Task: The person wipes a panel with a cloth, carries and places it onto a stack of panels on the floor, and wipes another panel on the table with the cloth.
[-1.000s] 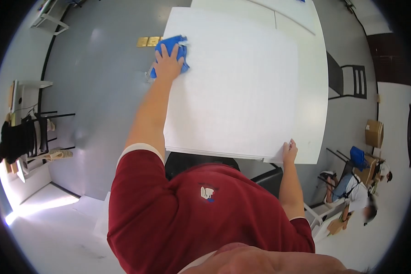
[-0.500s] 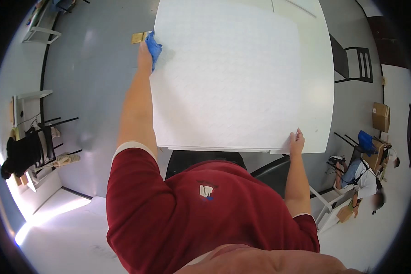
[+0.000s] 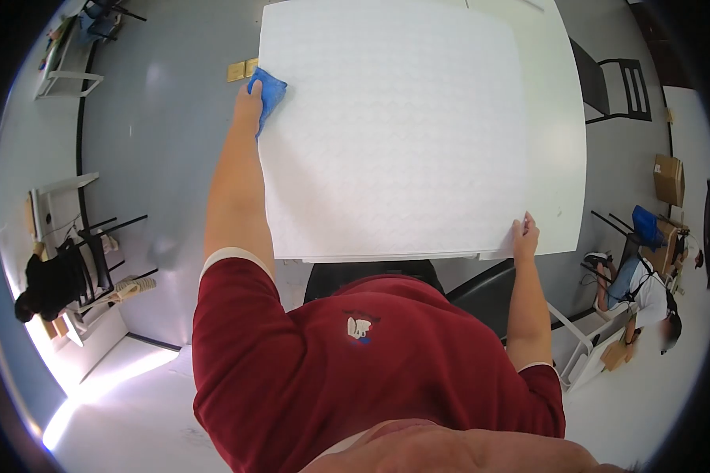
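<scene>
A blue cloth (image 3: 270, 93) is bunched in my left hand (image 3: 249, 98), which is closed on it at the left edge of the white table. Part of the cloth lies over the tabletop and part hangs along the edge. A white sheet with a faint repeating pattern (image 3: 394, 134) covers most of the white table (image 3: 556, 158). My right hand (image 3: 525, 236) rests at the near right edge of the table, its fingers stretched out and slightly apart on the surface, with nothing visible in them.
Black chairs (image 3: 371, 276) stand against the near side, and another black chair (image 3: 619, 87) is at the right. Yellow floor plates (image 3: 237, 72) lie beyond my left hand. Two seated people, one in black (image 3: 55, 280) and one in white (image 3: 653, 303), are at the sides. A cardboard box (image 3: 669, 180) sits far right.
My left hand has moved slightly nearer along the table edge, and more of the cloth now spreads over the tabletop. My right hand stays at the near edge; the view has shifted a little.
</scene>
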`<state>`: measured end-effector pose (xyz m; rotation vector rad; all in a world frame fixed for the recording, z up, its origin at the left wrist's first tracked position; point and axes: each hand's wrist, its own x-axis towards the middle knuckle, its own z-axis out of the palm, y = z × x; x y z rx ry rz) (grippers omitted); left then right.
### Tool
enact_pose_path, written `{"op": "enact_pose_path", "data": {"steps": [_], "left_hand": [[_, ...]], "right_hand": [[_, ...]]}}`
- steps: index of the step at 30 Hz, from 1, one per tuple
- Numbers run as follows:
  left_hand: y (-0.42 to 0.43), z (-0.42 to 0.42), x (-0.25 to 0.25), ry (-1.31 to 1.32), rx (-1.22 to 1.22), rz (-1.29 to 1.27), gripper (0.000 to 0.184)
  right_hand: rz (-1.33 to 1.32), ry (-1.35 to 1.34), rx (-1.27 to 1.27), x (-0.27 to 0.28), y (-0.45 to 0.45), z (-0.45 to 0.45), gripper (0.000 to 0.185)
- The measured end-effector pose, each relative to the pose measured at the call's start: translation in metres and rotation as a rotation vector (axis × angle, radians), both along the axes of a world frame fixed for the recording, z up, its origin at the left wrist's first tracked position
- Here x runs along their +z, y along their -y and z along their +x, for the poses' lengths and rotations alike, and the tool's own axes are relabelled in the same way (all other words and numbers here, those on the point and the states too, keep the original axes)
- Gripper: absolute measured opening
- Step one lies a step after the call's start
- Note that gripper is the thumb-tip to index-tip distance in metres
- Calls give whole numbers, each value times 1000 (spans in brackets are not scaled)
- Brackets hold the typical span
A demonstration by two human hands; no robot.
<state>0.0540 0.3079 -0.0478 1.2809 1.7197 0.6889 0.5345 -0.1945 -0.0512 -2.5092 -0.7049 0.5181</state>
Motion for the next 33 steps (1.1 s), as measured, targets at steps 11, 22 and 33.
{"op": "enact_pose_path", "data": {"steps": [11, 22, 33], "left_hand": [[2, 3, 1, -133, -20, 74, 40], [20, -37, -19, 88, -57, -190, 41], [151, -64, 6, -106, -85, -78, 43]], "right_hand": [[37, 71, 72, -6, 4, 4, 46], [49, 3, 70, 7, -6, -2, 49], [32, 89, 117, -10, 0, 15, 51]]}}
